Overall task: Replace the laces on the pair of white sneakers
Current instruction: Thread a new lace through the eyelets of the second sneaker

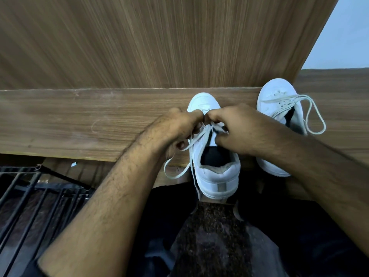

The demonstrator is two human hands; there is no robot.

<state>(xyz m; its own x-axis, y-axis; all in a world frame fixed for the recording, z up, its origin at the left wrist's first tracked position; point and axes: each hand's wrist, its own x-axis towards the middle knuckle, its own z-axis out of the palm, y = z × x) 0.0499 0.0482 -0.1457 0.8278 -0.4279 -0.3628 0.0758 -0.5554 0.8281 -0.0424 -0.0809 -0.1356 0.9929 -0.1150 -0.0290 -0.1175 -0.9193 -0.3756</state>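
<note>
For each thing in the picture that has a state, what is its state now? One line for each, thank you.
Near sneaker: upright on the wooden ledge, lace partly threaded.
Its lace: loose, one end hanging over the ledge edge.
Far sneaker: laced, untied, lace looping loose.
Left hand: pinches the lace.
Right hand: pinches the lace.

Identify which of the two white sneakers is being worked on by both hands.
The left sneaker, heel toward the camera: both hands pinch its lace over the eyelets. The right sneaker lies untouched, lace looped loose.

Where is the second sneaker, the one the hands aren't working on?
In the head view, the second sneaker sits on the wooden ledge at right, beyond the right hand, toe toward the back panel, its loose lace looping to the right.
</note>
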